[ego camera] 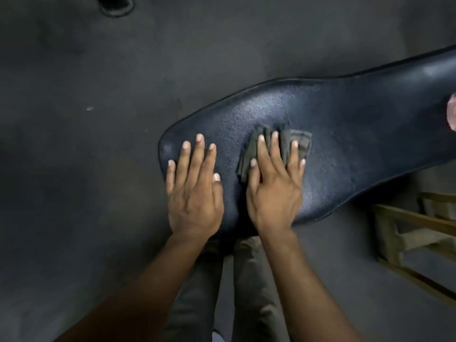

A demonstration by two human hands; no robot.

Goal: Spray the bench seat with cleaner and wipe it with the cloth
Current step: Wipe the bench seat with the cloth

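A long black padded bench seat [345, 134] runs from the centre of the view up to the right edge, its surface glistening in patches. My left hand [193, 186] lies flat on the seat's near left end, fingers straight and spread. My right hand [275, 186] presses a dark olive cloth [299, 141] flat against the seat with straight fingers; the crumpled cloth shows beyond and beside the fingertips. No spray bottle is in view.
Dark grey floor [86, 144] surrounds the seat. A wooden frame [414, 233] stands at the lower right. A dark object [116, 6] sits on the floor at the top left. A pinkish round thing [452, 112] shows at the right edge. My trouser legs [246, 280] are below the seat.
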